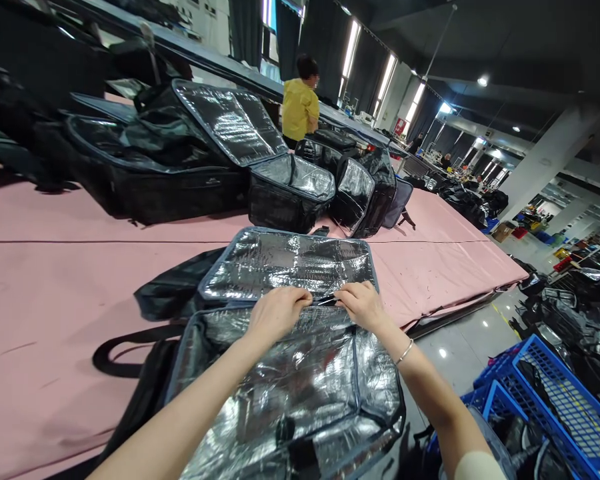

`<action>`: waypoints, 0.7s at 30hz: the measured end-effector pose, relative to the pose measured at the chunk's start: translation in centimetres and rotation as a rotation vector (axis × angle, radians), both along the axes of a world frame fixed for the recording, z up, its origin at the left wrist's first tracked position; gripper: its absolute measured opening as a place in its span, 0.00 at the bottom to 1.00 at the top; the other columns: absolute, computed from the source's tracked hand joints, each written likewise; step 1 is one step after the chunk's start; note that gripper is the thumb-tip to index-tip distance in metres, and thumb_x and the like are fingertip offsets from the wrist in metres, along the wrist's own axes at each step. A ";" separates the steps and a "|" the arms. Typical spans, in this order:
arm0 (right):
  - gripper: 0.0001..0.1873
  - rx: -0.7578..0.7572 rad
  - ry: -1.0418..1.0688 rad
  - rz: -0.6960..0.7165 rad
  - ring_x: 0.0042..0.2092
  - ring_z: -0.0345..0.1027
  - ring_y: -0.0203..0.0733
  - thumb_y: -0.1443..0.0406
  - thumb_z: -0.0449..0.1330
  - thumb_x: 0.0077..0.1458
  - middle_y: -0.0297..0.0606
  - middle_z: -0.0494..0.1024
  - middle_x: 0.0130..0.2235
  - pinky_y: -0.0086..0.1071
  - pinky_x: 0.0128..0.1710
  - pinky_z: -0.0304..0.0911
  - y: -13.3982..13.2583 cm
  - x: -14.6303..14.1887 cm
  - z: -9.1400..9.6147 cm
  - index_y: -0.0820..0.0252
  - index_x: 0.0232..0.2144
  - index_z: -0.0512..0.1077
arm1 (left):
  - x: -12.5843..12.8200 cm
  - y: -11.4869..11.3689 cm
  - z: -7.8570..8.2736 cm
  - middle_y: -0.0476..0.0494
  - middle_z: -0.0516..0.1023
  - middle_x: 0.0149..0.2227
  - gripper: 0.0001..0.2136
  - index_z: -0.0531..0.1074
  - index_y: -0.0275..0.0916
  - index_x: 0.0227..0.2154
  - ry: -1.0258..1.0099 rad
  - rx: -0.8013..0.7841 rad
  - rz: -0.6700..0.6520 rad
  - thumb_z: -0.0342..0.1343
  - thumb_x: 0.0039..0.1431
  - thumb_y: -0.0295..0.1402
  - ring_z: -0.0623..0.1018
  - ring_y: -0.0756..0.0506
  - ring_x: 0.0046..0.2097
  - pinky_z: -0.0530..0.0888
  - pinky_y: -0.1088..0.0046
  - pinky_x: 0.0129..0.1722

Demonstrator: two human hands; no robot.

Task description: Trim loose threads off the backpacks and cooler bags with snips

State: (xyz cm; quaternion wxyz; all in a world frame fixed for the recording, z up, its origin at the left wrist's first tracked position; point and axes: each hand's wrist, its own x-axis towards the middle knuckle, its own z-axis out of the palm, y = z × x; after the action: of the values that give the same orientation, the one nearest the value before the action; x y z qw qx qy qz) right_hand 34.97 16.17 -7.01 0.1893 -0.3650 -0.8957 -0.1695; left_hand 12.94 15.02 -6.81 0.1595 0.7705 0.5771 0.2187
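Note:
An open black cooler bag (pixel 290 393) with silver foil lining lies in front of me on the pink table (pixel 45 280). Its foil-lined lid (pixel 287 263) is folded back flat. My left hand (pixel 276 312) and my right hand (pixel 361 305) are both closed at the hinge edge between lid and body, pinching a thin dark strip or the lining seam between them. A thin bracelet circles my right wrist. A black strap (pixel 125 347) trails to the bag's left.
More open foil-lined black bags (pixel 287 193) and a larger pile (pixel 150 153) stand further back on the table. A person in a yellow shirt (pixel 299 107) stands beyond them. Blue wire crates (pixel 545 393) with bags sit at lower right on the floor.

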 end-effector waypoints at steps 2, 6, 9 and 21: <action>0.10 -0.001 -0.016 0.008 0.42 0.68 0.37 0.64 0.52 0.66 0.40 0.78 0.42 0.34 0.37 0.50 0.1 -0.3 0.1 0.58 0.41 0.73 | -0.1 0.7 0.0 0.42 0.78 0.38 0.15 0.73 0.43 0.33 0.023 -0.040 0.022 0.41 0.59 0.37 0.74 0.39 0.41 0.66 0.68 0.34; 0.11 0.001 -0.045 0.031 0.42 0.67 0.38 0.64 0.51 0.66 0.40 0.78 0.43 0.34 0.37 0.49 0.4 -0.7 0.4 0.59 0.41 0.73 | -0.3 1.7 0.0 0.45 0.79 0.37 0.15 0.74 0.45 0.34 0.049 -0.122 0.018 0.42 0.59 0.40 0.76 0.41 0.37 0.63 0.71 0.29; 0.10 0.001 -0.095 0.053 0.42 0.67 0.38 0.65 0.51 0.66 0.40 0.77 0.43 0.35 0.37 0.49 0.7 -0.7 0.9 0.58 0.41 0.73 | -0.6 2.2 0.2 0.45 0.80 0.36 0.14 0.75 0.46 0.35 0.057 -0.159 0.007 0.44 0.58 0.41 0.76 0.41 0.38 0.63 0.72 0.29; 0.05 -0.194 -0.202 0.112 0.42 0.67 0.40 0.65 0.58 0.62 0.39 0.77 0.43 0.34 0.37 0.48 2.3 -0.9 3.0 0.59 0.39 0.72 | -1.8 3.7 0.4 0.50 0.79 0.32 0.13 0.75 0.47 0.31 0.011 -0.249 -0.183 0.46 0.54 0.42 0.76 0.43 0.37 0.64 0.74 0.32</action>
State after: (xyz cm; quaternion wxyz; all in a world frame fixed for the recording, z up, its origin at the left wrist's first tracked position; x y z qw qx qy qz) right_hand 34.12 18.48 -4.05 0.0714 -0.3123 -0.9412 -0.1073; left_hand 11.18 18.74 -6.42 0.2699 0.7953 0.5282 0.1256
